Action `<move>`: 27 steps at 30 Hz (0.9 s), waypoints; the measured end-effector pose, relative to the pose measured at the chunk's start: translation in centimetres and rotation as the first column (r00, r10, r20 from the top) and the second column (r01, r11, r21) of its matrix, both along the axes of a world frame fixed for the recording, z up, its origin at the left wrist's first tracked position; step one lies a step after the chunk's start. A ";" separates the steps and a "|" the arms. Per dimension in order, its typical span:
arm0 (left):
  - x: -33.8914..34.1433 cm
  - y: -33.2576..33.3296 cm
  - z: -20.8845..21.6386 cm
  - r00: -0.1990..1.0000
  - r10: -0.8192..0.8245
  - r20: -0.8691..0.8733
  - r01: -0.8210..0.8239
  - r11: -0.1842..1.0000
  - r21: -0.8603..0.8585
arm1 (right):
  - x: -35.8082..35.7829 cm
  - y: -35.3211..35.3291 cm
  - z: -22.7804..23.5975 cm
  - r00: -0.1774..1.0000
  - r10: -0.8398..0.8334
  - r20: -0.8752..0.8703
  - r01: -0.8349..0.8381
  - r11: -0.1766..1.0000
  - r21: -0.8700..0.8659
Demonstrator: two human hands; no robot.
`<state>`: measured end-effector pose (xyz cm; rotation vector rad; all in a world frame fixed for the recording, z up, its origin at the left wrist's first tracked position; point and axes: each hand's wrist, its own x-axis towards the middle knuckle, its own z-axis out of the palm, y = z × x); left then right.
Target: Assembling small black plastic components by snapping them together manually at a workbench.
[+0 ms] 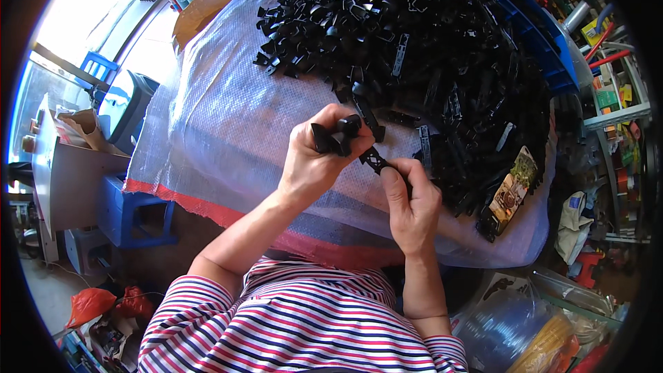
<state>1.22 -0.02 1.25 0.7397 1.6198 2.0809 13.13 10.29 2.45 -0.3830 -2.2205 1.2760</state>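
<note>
My left hand (314, 155) is closed around a few curved black plastic pieces (336, 139), which stick up out of the fist. Between my two hands runs a narrow black plastic strip with cut-outs (373, 160). One end of it meets the fingers of my left hand; my right hand (414, 200) pinches the other end between thumb and forefinger. Just beyond the hands lies a large heap of small black plastic parts (407, 27), some curved and some long and flat. Both hands are above the woven plastic sheet (228, 110).
A phone (512, 193) with a lit screen rests at the heap's right edge. Behind the heap is a blue crate (552, 48). Blue stools (138, 211) stand at the left, a cluttered shelf (617, 121) at the right. Clear plastic bags (504, 331) lie low on the right.
</note>
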 end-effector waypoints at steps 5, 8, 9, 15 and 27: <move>2.0 0.1 0.5 0.985 0.114 0.127 -0.127 0.987 0.099 | -0.6 -1.8 -1.0 0.996 -0.075 -0.050 0.072 0.996 -0.060; 2.5 0.5 -0.1 0.959 0.268 0.090 -0.274 0.959 0.067 | -1.8 -2.8 -0.8 0.996 -0.086 -0.020 0.081 0.984 -0.158; 2.3 0.4 -0.1 0.962 0.261 0.080 -0.270 0.954 0.129 | -1.9 -3.0 -0.9 0.995 -0.084 -0.045 0.081 0.994 -0.080; 1.7 1.3 0.1 0.871 -0.098 0.481 -0.053 0.955 0.291 | -1.5 0.0 -0.1 0.974 -0.088 -0.210 0.156 0.929 0.335; 2.7 4.2 5.4 0.631 -0.680 0.373 0.628 0.730 0.268 | 0.1 3.2 2.4 0.987 -0.062 -0.149 0.108 0.941 0.322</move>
